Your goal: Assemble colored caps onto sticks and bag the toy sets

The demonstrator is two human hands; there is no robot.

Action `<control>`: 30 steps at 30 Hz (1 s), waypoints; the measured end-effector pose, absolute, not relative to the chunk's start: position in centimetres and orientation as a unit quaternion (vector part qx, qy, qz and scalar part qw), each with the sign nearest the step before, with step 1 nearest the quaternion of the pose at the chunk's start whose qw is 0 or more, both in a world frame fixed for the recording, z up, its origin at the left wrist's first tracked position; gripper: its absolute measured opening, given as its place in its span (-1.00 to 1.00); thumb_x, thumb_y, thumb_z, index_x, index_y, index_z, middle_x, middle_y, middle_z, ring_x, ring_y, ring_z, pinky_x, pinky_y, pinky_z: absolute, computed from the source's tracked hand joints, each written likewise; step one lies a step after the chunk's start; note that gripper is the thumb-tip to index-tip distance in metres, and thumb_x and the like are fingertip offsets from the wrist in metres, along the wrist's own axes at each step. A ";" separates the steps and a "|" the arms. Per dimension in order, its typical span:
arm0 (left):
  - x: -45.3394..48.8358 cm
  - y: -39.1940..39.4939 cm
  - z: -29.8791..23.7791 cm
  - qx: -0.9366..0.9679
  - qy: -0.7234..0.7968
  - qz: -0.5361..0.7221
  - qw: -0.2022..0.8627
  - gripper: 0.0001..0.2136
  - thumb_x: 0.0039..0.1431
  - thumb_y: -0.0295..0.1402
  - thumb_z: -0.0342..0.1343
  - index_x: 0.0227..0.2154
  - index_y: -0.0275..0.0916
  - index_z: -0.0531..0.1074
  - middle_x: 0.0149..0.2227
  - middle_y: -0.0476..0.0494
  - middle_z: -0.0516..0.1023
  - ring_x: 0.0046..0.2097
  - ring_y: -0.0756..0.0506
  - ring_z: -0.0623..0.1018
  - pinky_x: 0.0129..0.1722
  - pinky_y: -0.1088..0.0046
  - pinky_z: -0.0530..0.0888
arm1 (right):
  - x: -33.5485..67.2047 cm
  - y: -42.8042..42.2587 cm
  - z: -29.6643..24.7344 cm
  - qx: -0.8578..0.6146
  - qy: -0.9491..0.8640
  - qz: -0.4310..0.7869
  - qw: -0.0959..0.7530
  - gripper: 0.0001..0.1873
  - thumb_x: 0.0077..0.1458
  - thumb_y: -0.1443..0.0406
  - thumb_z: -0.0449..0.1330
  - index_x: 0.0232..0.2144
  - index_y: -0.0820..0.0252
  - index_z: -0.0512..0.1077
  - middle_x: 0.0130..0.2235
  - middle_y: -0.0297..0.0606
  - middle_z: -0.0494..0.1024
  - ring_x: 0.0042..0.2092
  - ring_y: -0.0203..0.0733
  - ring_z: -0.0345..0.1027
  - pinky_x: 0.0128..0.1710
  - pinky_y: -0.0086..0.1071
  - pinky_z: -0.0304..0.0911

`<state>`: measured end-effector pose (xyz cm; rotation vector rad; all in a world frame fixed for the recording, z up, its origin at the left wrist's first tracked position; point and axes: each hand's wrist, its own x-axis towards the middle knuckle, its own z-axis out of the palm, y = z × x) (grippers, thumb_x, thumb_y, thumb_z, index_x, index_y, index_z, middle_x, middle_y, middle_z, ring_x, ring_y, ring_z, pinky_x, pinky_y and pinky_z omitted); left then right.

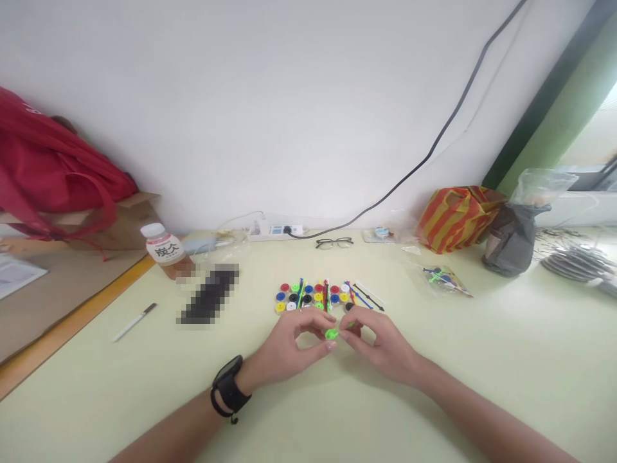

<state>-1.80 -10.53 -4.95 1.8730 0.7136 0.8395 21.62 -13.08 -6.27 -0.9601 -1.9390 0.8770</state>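
Observation:
A small bright green plastic piece [331, 334] sits between the thumb and fingers of my left hand [292, 344], which is closed on it. My right hand [383, 344] is pinched close beside this piece; a bit of green shows behind its fingers, but what it grips is hidden. Just beyond both hands lie rows of small round discs [307, 299] in red, blue, yellow, white, black and green. Thin coloured plastic sticks [326, 296] lie among them, and a black stick [369, 297] rests at their right end. A black watch [230, 386] is on my left wrist.
At left stand a drink bottle [164, 249] and a pen [135, 323], near a pixelated dark patch. Glasses [334, 243] and a power strip [274, 232] lie by the wall. To the right are a clear packet [446, 281], a striped bag [456, 218] and a grey bag [511, 238].

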 end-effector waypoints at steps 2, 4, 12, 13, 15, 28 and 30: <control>-1.8 -10.2 -5.0 0.706 0.275 0.332 0.562 -0.82 0.29 -0.29 0.25 -0.13 -0.24 0.60 -0.03 -0.28 0.62 -0.02 -0.18 0.60 -0.01 0.32 0.53 | 21.7 -12.9 -6.1 -0.385 -0.745 0.370 0.400 -0.87 0.35 0.22 0.15 -0.25 0.10 0.45 -0.28 -0.27 0.50 -0.30 -0.21 0.35 -0.26 -0.33 0.34; -1.9 -9.9 -5.2 0.664 0.266 0.324 0.620 -0.81 0.28 -0.29 0.28 -0.13 -0.25 0.61 -0.10 -0.25 0.63 -0.07 -0.16 0.61 -0.04 0.33 0.52 | 21.8 -12.8 -6.1 -0.386 -0.733 0.383 0.409 -0.87 0.35 0.19 0.15 -0.22 0.09 0.46 -0.24 -0.25 0.50 -0.27 -0.19 0.38 -0.22 -0.29 0.37; -1.8 -9.4 -5.9 0.598 0.307 0.357 0.648 -0.74 0.23 -0.26 0.33 -0.08 -0.24 0.55 -0.29 -0.10 0.60 -0.22 -0.08 0.59 -0.11 0.34 0.53 | 22.0 -12.9 -7.1 -0.413 -0.725 0.307 0.458 -0.39 0.35 0.22 0.13 0.35 -0.13 0.02 -0.04 -0.19 0.35 -0.18 -0.15 0.34 -0.07 -0.15 0.38; -1.7 -9.4 -5.9 0.598 0.310 0.358 0.647 -0.74 0.23 -0.25 0.33 -0.09 -0.25 0.55 -0.29 -0.11 0.60 -0.21 -0.08 0.59 -0.10 0.33 0.53 | 22.0 -12.9 -7.1 -0.404 -0.727 0.327 0.448 -0.38 0.36 0.22 0.11 0.37 -0.13 0.00 -0.08 -0.23 0.35 -0.23 -0.18 0.33 -0.08 -0.16 0.38; -1.7 -9.4 -5.8 0.595 0.312 0.362 0.646 -0.73 0.20 -0.25 0.35 -0.09 -0.26 0.56 -0.27 -0.12 0.60 -0.20 -0.09 0.59 -0.10 0.32 0.54 | 21.8 -13.1 -7.0 -0.392 -0.719 0.374 0.436 -0.29 0.37 0.21 0.10 0.42 -0.15 -0.13 -0.12 -0.27 0.34 -0.29 -0.22 0.32 -0.12 -0.19 0.39; -1.4 -9.1 -6.4 0.578 0.334 0.391 0.634 -0.70 0.11 -0.24 0.42 -0.15 -0.28 0.59 -0.21 -0.17 0.62 -0.15 -0.13 0.62 -0.05 0.27 0.58 | 22.2 -12.2 -6.1 -0.379 -0.642 0.519 0.419 -0.43 0.30 -0.05 0.14 -0.61 0.14 0.23 -0.52 -0.37 0.22 -0.43 -0.25 0.12 -0.40 -0.34 0.11; -1.4 -9.1 -6.3 0.582 0.333 0.389 0.632 -0.69 0.13 -0.23 0.40 -0.12 -0.28 0.59 -0.18 -0.18 0.62 -0.16 -0.13 0.62 -0.04 0.27 0.58 | 22.0 -12.4 -6.0 -0.388 -0.650 0.509 0.410 -0.54 0.27 -0.07 0.18 -0.47 0.13 0.32 -0.47 -0.37 0.29 -0.41 -0.26 0.15 -0.40 -0.36 0.13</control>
